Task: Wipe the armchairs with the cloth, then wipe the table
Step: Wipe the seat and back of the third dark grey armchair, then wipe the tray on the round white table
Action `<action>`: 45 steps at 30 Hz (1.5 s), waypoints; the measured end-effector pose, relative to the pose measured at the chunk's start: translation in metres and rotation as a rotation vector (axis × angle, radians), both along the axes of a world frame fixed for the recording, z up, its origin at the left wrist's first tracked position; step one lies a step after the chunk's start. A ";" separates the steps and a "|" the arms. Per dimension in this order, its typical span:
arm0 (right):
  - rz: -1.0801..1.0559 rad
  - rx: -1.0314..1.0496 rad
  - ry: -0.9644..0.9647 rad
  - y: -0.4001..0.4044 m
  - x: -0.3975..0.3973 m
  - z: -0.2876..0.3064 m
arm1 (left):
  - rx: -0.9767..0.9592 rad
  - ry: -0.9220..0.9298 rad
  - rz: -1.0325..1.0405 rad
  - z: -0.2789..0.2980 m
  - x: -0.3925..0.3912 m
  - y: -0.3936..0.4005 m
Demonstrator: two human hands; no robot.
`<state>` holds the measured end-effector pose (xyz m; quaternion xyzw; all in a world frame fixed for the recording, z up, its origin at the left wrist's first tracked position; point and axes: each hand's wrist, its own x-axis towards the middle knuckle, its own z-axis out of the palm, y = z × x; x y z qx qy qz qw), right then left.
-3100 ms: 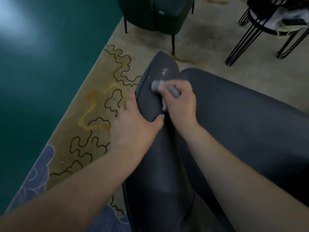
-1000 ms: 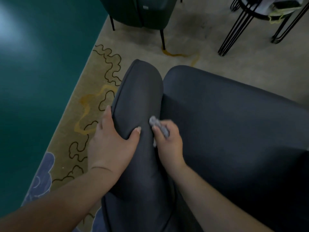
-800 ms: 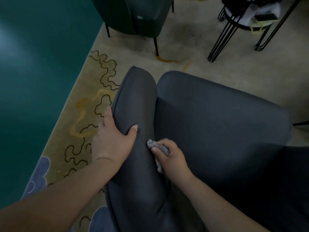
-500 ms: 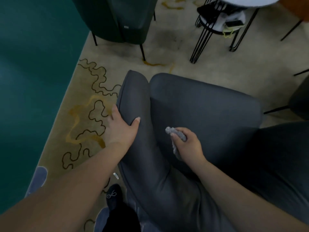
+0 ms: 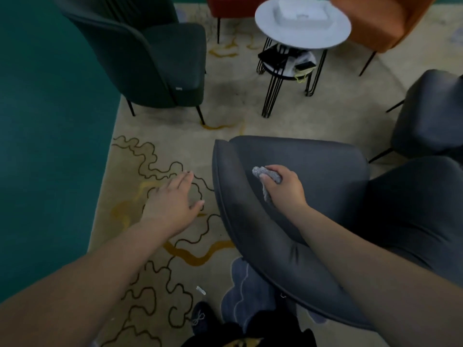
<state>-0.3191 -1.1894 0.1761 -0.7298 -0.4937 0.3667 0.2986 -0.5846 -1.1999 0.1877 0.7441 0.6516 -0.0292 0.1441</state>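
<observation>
A dark grey armchair (image 5: 323, 169) fills the lower right, seen from behind and above. My right hand (image 5: 284, 189) grips a crumpled grey cloth (image 5: 265, 176) and holds it over the seat, close to the left armrest (image 5: 233, 196). My left hand (image 5: 172, 199) hovers open over the carpet, left of the armrest and apart from it. A round white table (image 5: 275, 33) on black wire legs stands at the top, with a white box on it.
A dark green armchair (image 5: 160, 58) stands at the upper left beside a teal wall (image 5: 50, 121). An orange chair (image 5: 385, 18) and a red one are behind the table. Another grey armchair (image 5: 433, 113) sits at the right. My shoe (image 5: 200, 319) rests on the patterned carpet.
My left hand has let go of the armrest and moved left, off the chair. My right hand with the cloth has lifted away from the armrest crease. The view has pulled back and up.
</observation>
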 end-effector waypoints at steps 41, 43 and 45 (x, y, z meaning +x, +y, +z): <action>-0.282 0.005 -0.108 0.422 -0.124 0.030 | 0.076 0.224 -0.480 0.022 -0.142 0.499; -0.335 0.036 -0.110 0.442 -0.128 0.032 | 0.092 0.232 -0.534 0.021 -0.141 0.528; -0.382 0.032 -0.124 0.455 -0.130 0.033 | 0.088 0.240 -0.585 0.023 -0.137 0.555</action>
